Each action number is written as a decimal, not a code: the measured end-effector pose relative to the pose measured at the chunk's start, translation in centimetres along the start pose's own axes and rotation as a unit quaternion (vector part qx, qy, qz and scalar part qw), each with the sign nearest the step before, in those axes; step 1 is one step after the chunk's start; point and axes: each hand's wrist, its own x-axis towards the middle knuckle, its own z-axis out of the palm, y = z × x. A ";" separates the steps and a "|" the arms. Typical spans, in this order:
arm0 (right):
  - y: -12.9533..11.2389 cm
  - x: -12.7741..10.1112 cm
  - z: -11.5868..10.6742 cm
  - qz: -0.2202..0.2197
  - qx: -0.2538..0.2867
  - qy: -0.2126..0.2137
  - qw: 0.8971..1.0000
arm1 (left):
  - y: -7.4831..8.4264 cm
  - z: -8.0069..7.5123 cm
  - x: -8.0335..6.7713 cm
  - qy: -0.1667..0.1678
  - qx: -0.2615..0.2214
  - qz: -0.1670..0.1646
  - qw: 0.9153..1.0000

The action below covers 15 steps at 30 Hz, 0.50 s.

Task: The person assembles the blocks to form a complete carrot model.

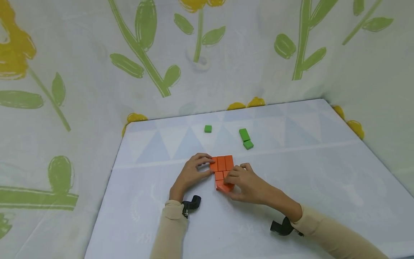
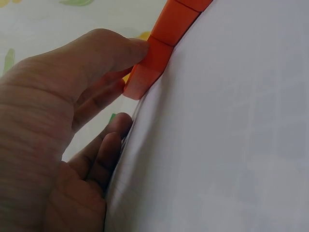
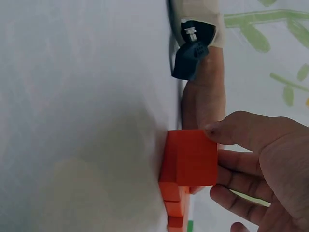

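Left hand (image 1: 193,172) and right hand (image 1: 247,182), fingers curled, pinch the orange blocks (image 1: 222,169).

Orange blocks (image 1: 221,169): solid, smooth faces, matt to faint satin sheen, crisp edges; painted wood or plastic, can't tell which. Nearest orange block (image 3: 191,157) under the right hand (image 1: 247,183) shows an even, flat colour with no grain. Green blocks (image 1: 245,138): same smooth matt finish. Tabletop (image 1: 323,172): covered in a pale sheet, smooth, low sheen, faint printed triangles; reads as cloth or thin plastic film. Backdrop (image 1: 97,72): thin cloth, matt, slightly creased, printed flowers. Sleeves (image 1: 169,230): beige knit fabric, soft, matt. Wrist mounts (image 1: 191,204): black hard plastic, slight gloss, metal screw visible in the right wrist view.
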 end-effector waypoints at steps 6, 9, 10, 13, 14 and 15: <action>0.0 -0.3 0.7 -0.005 -0.012 -0.002 1.000 | 0.0 0.1 -0.1 -0.002 0.002 -0.007 1.000; 0.0 -0.4 0.9 -0.009 -0.013 0.002 1.000 | 0.0 0.1 -0.1 -0.002 0.003 -0.006 1.000; 0.0 -0.4 1.0 -0.011 -0.014 0.004 1.000 | 0.0 0.1 -0.1 -0.003 0.003 -0.007 1.000; 0.1 -0.4 1.1 -0.017 -0.018 0.011 1.000 | 0.0 0.0 -0.1 0.001 0.003 -0.003 1.000; 0.1 -0.4 1.2 -0.020 -0.019 0.015 1.000 | 0.0 0.0 0.0 0.002 0.003 -0.001 1.000; 0.1 -0.4 1.2 -0.022 -0.019 0.018 0.999 | 0.1 0.0 0.0 0.004 0.002 0.001 1.000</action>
